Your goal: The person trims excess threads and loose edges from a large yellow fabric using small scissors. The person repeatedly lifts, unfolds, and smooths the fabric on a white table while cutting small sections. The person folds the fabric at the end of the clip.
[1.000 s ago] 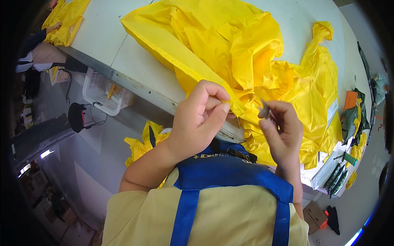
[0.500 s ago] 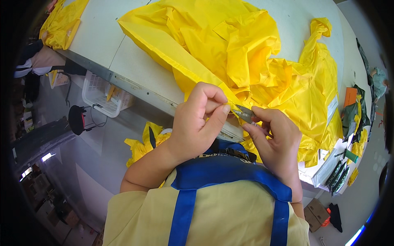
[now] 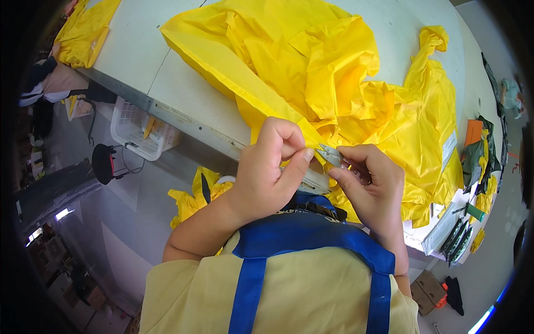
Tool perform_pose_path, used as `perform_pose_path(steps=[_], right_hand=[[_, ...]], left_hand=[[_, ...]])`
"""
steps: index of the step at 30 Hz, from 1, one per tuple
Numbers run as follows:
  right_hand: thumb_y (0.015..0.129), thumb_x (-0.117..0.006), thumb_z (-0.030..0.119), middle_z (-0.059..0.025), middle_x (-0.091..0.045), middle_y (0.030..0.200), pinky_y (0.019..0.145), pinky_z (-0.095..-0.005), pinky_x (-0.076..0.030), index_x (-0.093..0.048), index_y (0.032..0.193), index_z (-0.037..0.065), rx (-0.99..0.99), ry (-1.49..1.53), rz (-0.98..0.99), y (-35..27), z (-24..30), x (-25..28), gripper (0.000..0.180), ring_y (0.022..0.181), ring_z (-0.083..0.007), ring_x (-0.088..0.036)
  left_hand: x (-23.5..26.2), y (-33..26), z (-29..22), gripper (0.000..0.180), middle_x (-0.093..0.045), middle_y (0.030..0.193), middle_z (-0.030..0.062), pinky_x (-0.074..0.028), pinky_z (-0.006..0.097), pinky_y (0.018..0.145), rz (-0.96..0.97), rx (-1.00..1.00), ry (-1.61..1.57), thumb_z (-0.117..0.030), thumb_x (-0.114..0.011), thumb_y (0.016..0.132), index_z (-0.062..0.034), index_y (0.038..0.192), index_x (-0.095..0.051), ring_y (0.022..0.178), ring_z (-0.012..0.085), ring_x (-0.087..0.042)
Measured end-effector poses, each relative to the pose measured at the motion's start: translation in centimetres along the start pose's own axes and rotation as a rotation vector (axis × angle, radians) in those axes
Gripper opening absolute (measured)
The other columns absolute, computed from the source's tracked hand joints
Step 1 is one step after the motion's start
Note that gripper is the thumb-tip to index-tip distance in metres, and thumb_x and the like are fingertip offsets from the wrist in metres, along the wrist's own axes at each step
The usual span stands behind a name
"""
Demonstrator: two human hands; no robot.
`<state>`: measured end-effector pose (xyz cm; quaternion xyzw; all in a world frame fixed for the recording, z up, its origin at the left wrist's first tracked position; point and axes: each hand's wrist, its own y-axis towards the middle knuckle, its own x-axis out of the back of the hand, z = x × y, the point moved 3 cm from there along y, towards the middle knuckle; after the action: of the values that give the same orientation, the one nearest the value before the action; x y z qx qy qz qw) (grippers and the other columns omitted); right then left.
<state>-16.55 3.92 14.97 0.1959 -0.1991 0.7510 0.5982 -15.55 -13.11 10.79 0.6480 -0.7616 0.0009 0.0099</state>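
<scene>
A crumpled yellow garment (image 3: pixel 267 61) of thin, smooth fabric spreads over the white table and toward me. My left hand (image 3: pixel 275 170) pinches the hemmed edge of it between thumb and bent fingers. In my right hand (image 3: pixel 374 186) is a pair of thread snips (image 3: pixel 329 154), gripped between thumb and fingers. Their short metal blades point left and meet the fabric edge just beside my left fingertips. The snips' handles are mostly hidden by my right fingers, and any thread at the blades is too small to make out.
The pale table (image 3: pixel 133 50) has a metal front edge. Below it stand a white plastic basket (image 3: pixel 136 131) and a stool (image 3: pixel 104 163). More yellow fabric (image 3: pixel 194 195) hangs by my left arm. A person (image 3: pixel 55 80) works at the far left. Packets (image 3: pixel 459 239) lie at right.
Both hands have shifted very slightly, and the snips' blades now show more clearly at the fabric edge. The garment lies almost as before.
</scene>
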Motion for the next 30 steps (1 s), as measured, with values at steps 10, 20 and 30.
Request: perform_pose_path(steps=[10,20,30], right_hand=[[0.074,-0.074,0.007,-0.0106,-0.063,0.074,0.059,-0.0255,-0.048,-0.063,0.092,0.0,0.032,-0.01,0.008,0.4,0.3,0.0,0.023,0.064,-0.0162,-0.061],[0.07,-0.077,0.004,-0.0054,-0.063,0.075,0.056,-0.0196,-0.044,-0.064,0.094,0.0,0.084,0.025,-0.096,-0.2,-1.2,1.5,0.028,0.062,-0.0088,-0.056],[0.069,-0.077,0.006,-0.0068,-0.064,0.075,0.058,-0.0221,-0.046,-0.065,0.093,0.001,0.027,0.074,0.055,0.2,-1.1,1.2,0.028,0.062,-0.0126,-0.059]], left_hand=[[-0.2,0.2,-0.3,0.02,-0.054,0.073,0.0014,-0.038,0.016,0.057,0.033,-0.139,0.11,0.002,-0.052,0.09,-0.0028,0.099,-0.035,0.063,0.0007,-0.046],[0.3,0.1,0.2,0.021,-0.049,0.086,0.0027,-0.038,0.016,0.063,0.046,0.006,-0.088,0.004,-0.049,0.09,-0.0052,0.102,-0.035,0.07,0.001,-0.046],[0.0,0.4,0.2,0.021,-0.049,0.09,0.0049,-0.041,0.018,0.068,0.081,-0.001,-0.113,0.004,-0.047,0.09,-0.0052,0.104,-0.034,0.074,0.0031,-0.047]])
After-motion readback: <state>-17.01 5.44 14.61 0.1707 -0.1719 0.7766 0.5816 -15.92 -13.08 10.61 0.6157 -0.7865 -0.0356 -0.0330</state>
